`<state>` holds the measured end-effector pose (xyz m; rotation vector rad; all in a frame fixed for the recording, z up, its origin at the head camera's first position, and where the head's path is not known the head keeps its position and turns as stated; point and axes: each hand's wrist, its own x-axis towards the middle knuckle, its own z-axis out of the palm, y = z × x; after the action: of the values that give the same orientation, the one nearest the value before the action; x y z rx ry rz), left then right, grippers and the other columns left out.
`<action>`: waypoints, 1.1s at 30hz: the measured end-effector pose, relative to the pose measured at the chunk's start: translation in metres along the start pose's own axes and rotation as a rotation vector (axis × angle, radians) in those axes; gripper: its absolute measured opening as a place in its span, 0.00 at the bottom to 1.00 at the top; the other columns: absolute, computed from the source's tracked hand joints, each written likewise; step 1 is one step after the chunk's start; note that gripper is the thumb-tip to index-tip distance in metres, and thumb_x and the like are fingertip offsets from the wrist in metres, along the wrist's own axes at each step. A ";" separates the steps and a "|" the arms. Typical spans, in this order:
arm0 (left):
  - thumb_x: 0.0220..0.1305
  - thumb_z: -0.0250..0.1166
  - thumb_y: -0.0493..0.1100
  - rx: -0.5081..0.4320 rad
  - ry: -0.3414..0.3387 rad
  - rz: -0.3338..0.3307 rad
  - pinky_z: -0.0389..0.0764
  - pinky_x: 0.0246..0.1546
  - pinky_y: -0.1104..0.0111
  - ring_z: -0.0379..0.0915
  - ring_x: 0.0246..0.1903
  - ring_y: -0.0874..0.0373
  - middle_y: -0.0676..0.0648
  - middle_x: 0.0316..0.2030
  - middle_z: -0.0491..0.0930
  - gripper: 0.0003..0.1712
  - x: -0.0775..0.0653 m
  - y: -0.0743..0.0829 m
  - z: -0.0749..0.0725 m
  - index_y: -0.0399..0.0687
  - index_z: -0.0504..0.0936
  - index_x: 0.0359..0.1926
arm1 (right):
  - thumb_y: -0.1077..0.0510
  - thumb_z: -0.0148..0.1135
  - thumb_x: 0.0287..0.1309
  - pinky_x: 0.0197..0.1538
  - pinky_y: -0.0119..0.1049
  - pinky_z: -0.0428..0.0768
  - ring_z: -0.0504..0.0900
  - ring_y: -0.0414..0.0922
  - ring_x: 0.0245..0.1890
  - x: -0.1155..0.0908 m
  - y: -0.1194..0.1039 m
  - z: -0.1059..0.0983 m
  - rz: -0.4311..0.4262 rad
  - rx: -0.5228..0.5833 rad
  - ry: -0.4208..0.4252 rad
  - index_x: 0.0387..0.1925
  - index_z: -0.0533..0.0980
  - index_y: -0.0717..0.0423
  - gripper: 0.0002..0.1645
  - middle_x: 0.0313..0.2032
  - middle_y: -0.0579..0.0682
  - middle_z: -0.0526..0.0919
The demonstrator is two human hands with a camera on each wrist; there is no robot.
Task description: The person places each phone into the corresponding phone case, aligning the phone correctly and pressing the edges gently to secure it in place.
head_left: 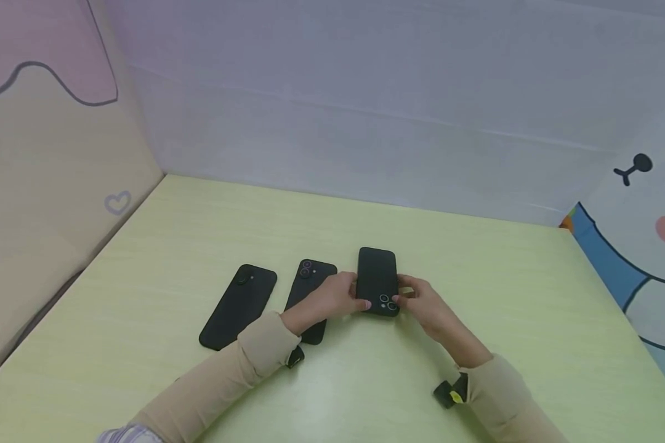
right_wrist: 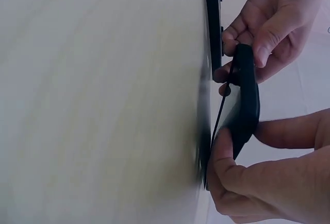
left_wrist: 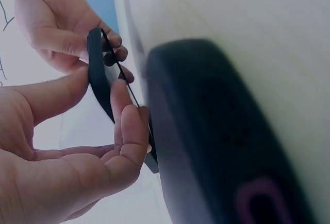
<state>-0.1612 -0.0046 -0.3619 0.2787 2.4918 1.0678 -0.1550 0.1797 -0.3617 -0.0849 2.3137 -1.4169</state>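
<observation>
A black phone (head_left: 377, 271), its camera lenses turned toward the near right corner, is held between both hands. My left hand (head_left: 335, 295) grips its left edge, thumb on the back near the bottom. The right hand (head_left: 423, 304) pinches the right edge close to the lenses. In the left wrist view the phone (left_wrist: 100, 82) tilts, with fingers under its pale, shiny underside. The right wrist view shows the phone (right_wrist: 248, 95) raised at least partly off the table. Below my left wrist lies a second black phone (head_left: 305, 289), partly hidden by that hand and forearm.
A third black phone (head_left: 238, 311) lies back up at the left, its lower end beside the left sleeve (head_left: 221, 375). The pale yellow table (head_left: 476, 264) meets a back wall (head_left: 366, 123). Dark wrist gear (head_left: 446, 394) hangs under the right cuff.
</observation>
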 end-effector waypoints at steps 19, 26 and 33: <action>0.41 0.74 0.38 0.275 0.049 0.105 0.68 0.26 0.72 0.64 0.25 0.58 0.45 0.27 0.75 0.19 -0.003 0.006 0.007 0.35 0.75 0.32 | 0.73 0.65 0.42 0.53 0.48 0.74 0.72 0.65 0.52 -0.012 0.002 0.014 -0.136 -0.332 0.066 0.63 0.51 0.77 0.47 0.55 0.72 0.61; 0.40 0.75 0.39 0.315 0.050 0.076 0.69 0.28 0.70 0.65 0.28 0.57 0.45 0.30 0.75 0.21 -0.001 0.004 0.010 0.36 0.75 0.34 | 0.73 0.64 0.40 0.57 0.53 0.68 0.70 0.65 0.53 -0.011 -0.001 0.022 -0.200 -0.591 0.147 0.60 0.56 0.78 0.43 0.52 0.73 0.70; 0.39 0.75 0.38 0.343 0.041 0.041 0.72 0.27 0.68 0.67 0.28 0.57 0.44 0.34 0.75 0.22 0.003 0.003 0.012 0.39 0.75 0.35 | 0.73 0.65 0.39 0.54 0.52 0.71 0.74 0.62 0.49 -0.009 0.000 0.026 -0.199 -0.644 0.177 0.58 0.61 0.74 0.41 0.49 0.69 0.75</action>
<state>-0.1581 0.0057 -0.3679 0.4119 2.7103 0.6601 -0.1368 0.1608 -0.3691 -0.3997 2.8908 -0.7232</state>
